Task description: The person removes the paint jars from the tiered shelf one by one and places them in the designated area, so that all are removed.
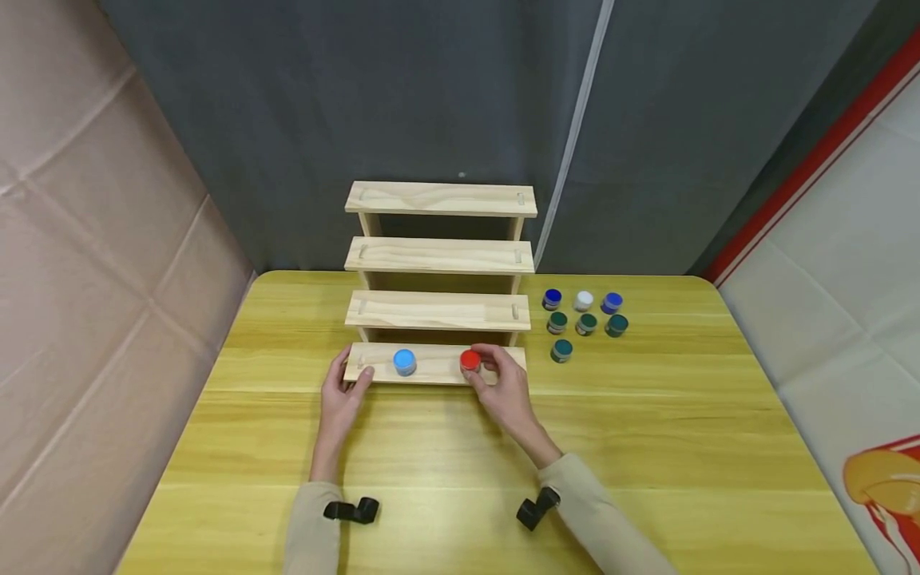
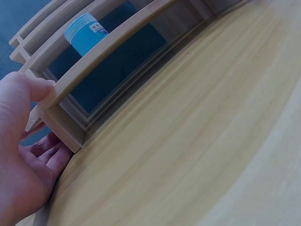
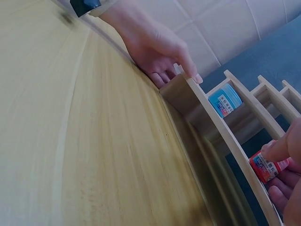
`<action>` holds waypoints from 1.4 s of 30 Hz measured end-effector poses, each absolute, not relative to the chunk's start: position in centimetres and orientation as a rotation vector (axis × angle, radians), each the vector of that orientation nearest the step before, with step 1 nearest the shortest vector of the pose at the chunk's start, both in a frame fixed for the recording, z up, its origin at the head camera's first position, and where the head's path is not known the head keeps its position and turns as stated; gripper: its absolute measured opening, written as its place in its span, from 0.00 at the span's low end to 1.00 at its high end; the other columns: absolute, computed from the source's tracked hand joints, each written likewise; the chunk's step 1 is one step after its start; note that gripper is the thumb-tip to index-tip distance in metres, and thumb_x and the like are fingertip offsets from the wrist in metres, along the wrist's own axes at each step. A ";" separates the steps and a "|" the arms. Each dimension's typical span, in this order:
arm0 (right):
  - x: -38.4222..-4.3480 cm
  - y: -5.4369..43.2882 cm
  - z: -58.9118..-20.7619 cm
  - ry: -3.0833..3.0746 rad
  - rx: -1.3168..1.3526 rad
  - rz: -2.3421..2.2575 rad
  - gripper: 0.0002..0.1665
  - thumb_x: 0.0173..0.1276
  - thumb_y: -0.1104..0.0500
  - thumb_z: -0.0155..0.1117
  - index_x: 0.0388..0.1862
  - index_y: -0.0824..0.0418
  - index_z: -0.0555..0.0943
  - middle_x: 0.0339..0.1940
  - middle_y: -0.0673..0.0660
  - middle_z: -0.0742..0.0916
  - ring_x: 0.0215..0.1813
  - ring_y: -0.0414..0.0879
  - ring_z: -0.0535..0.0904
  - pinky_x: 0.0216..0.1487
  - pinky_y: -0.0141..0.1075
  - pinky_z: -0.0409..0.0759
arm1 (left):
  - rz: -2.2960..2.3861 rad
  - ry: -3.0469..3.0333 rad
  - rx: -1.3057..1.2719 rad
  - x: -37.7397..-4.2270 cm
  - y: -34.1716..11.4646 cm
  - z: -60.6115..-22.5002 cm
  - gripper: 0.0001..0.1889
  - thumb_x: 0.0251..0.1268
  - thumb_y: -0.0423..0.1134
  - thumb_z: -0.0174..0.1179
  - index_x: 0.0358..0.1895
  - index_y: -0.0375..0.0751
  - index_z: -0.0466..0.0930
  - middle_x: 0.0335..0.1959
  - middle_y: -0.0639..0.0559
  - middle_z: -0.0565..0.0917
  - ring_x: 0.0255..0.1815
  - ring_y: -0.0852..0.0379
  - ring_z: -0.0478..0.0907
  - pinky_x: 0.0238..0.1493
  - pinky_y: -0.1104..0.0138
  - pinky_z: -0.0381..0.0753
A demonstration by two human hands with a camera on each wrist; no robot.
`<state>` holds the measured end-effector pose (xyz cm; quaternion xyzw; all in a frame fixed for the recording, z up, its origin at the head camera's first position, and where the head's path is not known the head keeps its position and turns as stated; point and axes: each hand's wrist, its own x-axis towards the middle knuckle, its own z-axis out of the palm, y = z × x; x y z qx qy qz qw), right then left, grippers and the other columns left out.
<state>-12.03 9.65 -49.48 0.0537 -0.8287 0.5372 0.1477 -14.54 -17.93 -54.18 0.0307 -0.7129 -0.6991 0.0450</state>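
A stepped wooden shelf rack [image 1: 431, 309] with several tiers stands on the table. On its lowest tier, left of the middle, sits a small light-blue paint jar [image 1: 405, 362] with a label on its side. My left hand [image 1: 342, 401] grips the left end of that tier, thumb over the front edge in the left wrist view. Toward the tier's right end, my right hand [image 1: 509, 393] pinches a red paint jar [image 1: 470, 360] between thumb and fingers. In the right wrist view the red jar [image 3: 265, 168] is upright on the board, its label facing outward.
Right of the rack, several more jars stand in loose rows on the table [image 1: 668, 447]: blue ones [image 1: 612, 302], a white one [image 1: 584, 300] and dark green ones [image 1: 562, 350]. A dark grey curtain [image 1: 431, 96] hangs behind the rack.
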 end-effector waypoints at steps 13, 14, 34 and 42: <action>-11.3 11.4 -49.1 -2.359 0.014 1.622 0.24 0.61 0.69 0.75 0.56 0.64 0.81 0.51 0.62 0.88 0.51 0.56 0.84 0.59 0.46 0.85 | -2.109 -2.189 0.121 -14.7 -17.8 -54.4 0.34 0.73 0.32 0.59 0.79 0.39 0.58 0.76 0.35 0.66 0.72 0.40 0.67 0.58 0.86 0.73; -11.3 11.6 -49.1 -2.354 -0.003 1.625 0.24 0.61 0.69 0.75 0.57 0.64 0.82 0.50 0.62 0.88 0.51 0.55 0.84 0.58 0.46 0.85 | -2.108 -2.190 0.123 -14.7 -17.8 -54.4 0.34 0.73 0.32 0.60 0.79 0.39 0.58 0.76 0.35 0.66 0.71 0.41 0.68 0.58 0.86 0.74; -10.3 15.7 -48.9 -2.277 -0.096 1.551 0.24 0.61 0.69 0.75 0.56 0.66 0.81 0.53 0.62 0.88 0.56 0.54 0.83 0.60 0.42 0.83 | -2.110 -2.208 0.133 -14.5 -17.8 -54.3 0.34 0.74 0.34 0.60 0.79 0.42 0.58 0.74 0.36 0.68 0.65 0.54 0.71 0.58 0.85 0.75; -10.7 18.0 -49.5 -2.188 -0.112 1.515 0.25 0.59 0.74 0.73 0.57 0.68 0.82 0.51 0.65 0.88 0.52 0.58 0.83 0.58 0.39 0.84 | -2.101 -2.204 0.150 -14.5 -17.7 -54.2 0.33 0.73 0.33 0.60 0.78 0.39 0.59 0.72 0.34 0.69 0.65 0.52 0.71 0.58 0.86 0.74</action>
